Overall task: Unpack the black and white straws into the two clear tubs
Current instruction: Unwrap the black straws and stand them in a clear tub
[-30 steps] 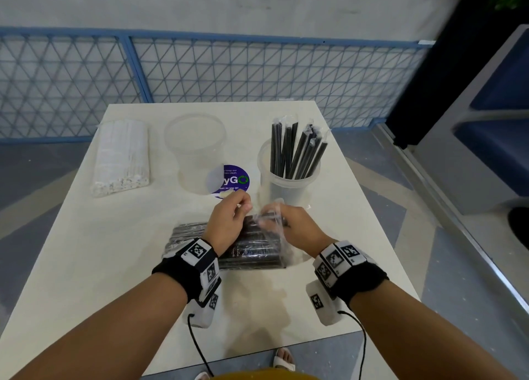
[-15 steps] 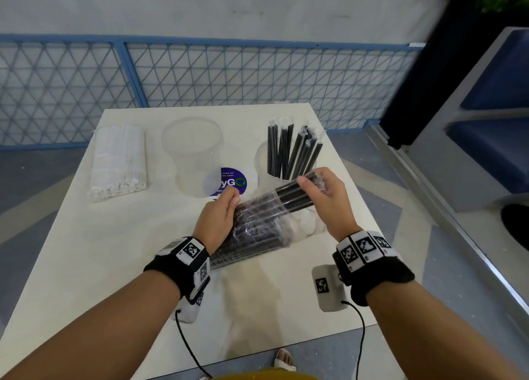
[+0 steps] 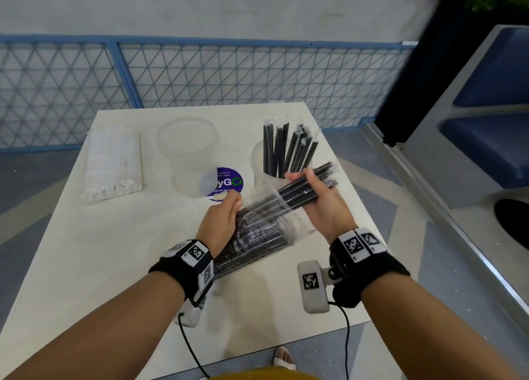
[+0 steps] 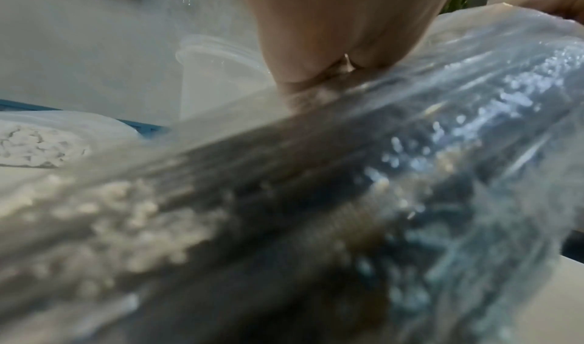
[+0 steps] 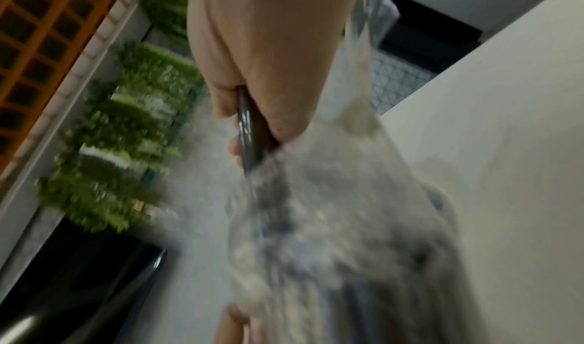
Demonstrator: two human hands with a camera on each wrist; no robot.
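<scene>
1. The person's left hand holds a clear plastic pack of black straws from its left side, fingers wrapped over the top of the wrap. The pack slants up and to the right above the desk.
2. The right hand is closed round a bunch of black straws that sticks out of the pack's open end, thumb on top and fingers curled underneath. The bunch's far ends reach past the hand toward the desk's right edge.
3. From the left wrist view the crinkled wrap fills most of the picture and is blurred; the palm presses against it.
4. From the right wrist view the right hand's fingers clamp a dark straw, with the loose mouth of the wrap trailing below. It is too blurred to count straws.
5. Just behind the right hand stands a clear tub with black straws standing in it, leaning against its rim.
6. A second clear tub stands to its left, partly over a round purple sticker.
7. A wrapped pack of white straws lies flat near the desk's far left corner, well apart from both hands.
</scene>
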